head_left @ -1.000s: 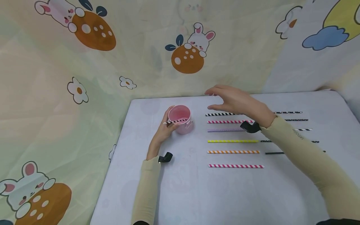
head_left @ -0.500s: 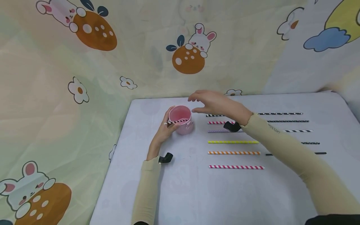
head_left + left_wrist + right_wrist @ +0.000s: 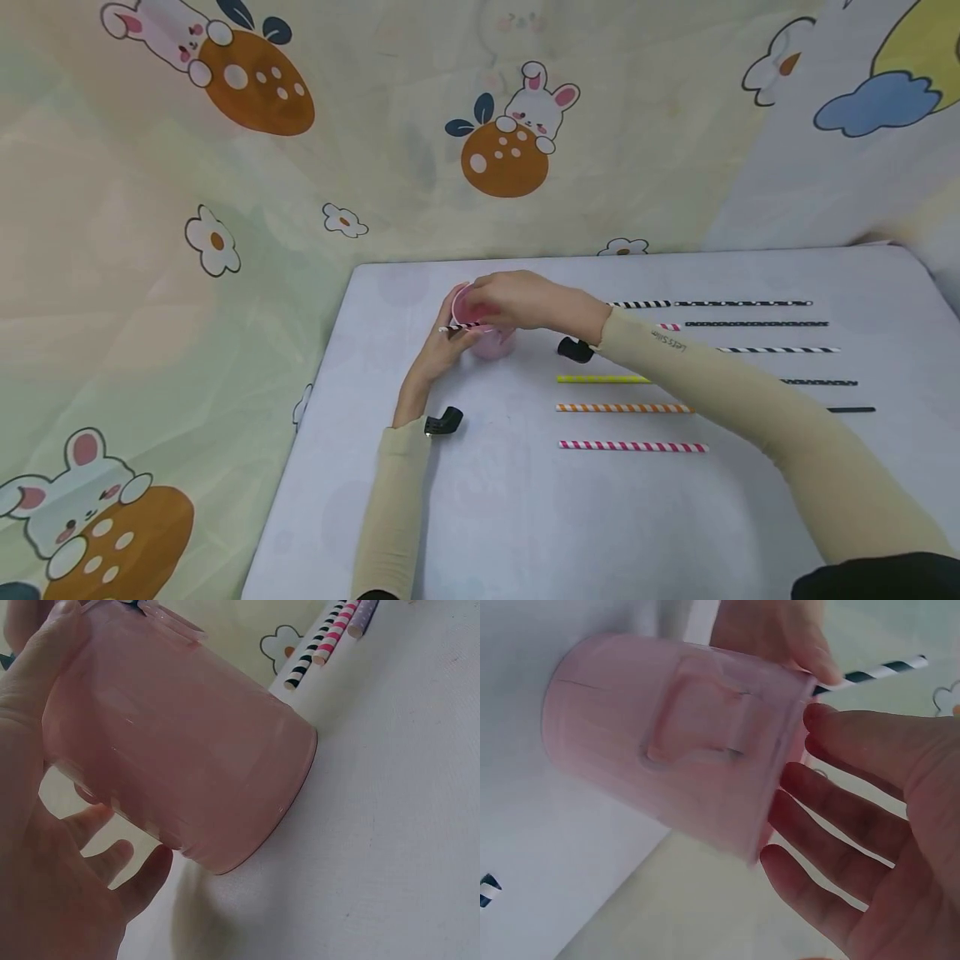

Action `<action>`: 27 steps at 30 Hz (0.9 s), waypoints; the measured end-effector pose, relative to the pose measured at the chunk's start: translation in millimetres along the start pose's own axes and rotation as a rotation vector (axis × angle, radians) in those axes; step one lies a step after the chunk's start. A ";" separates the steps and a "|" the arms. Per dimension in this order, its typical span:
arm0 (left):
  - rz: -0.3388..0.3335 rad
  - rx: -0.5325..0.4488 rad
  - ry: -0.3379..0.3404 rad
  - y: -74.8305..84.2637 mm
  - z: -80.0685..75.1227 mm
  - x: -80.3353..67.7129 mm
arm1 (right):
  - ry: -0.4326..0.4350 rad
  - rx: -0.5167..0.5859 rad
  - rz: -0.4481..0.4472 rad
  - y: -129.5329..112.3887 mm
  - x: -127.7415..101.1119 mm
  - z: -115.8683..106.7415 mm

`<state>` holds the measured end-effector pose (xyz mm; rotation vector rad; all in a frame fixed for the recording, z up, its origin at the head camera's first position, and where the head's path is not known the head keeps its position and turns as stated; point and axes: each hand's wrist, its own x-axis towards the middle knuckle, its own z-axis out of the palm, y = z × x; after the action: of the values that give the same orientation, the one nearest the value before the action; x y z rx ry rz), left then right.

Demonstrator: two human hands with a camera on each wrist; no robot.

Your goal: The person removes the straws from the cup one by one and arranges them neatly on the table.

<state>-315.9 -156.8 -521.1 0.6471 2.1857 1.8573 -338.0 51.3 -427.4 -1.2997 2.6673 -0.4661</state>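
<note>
My left hand point(image 3: 435, 354) holds a pink see-through cup point(image 3: 493, 343) on the left part of the table, thumb up by the rim and fingers about its side. A handle shows on the cup's wall in the right wrist view. One black-and-white striped straw point(image 3: 885, 671) sticks out over the rim, beside the left thumb. Over the cup's mouth is my right hand point(image 3: 536, 300). In the right wrist view its loosely bent fingers point(image 3: 832, 847) are at the rim, with nothing visible gripped between them. The straw's lower part is hidden.
Right of the cup lie coloured straws in rows: a yellow straw point(image 3: 600, 379), an orange-striped straw point(image 3: 622, 408), a pink-striped straw point(image 3: 633, 447). Several black-and-white straws, including a dotted straw point(image 3: 742, 303), lie farther right, partly under the right sleeve point(image 3: 697, 367). A patterned cloth point(image 3: 390, 150) hangs behind.
My right hand has moved left and down from above the straws to the cup's mouth. The left hand, cup and striped straw have stayed in place.
</note>
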 end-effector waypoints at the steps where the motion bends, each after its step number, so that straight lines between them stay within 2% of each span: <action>1: 0.002 0.002 0.000 -0.5 -0.2 0.1 | -0.011 -0.019 -0.008 -0.9 2.0 2.0; 9: 0.031 0.002 -0.002 -3.0 -0.4 0.8 | -0.016 -0.101 -0.038 -3.6 12.6 12.0; 20: 0.040 -0.002 -0.013 -2.4 -1.6 0.8 | -0.026 -0.125 -0.022 -3.5 18.5 15.7; 27: 0.021 0.016 -0.017 -0.8 -1.7 0.0 | -0.030 -0.128 -0.026 -3.7 20.6 17.2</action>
<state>-316.9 -158.4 -521.6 0.6887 2.1934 1.8398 -343.6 29.3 -442.1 -1.3649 2.6983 -0.2805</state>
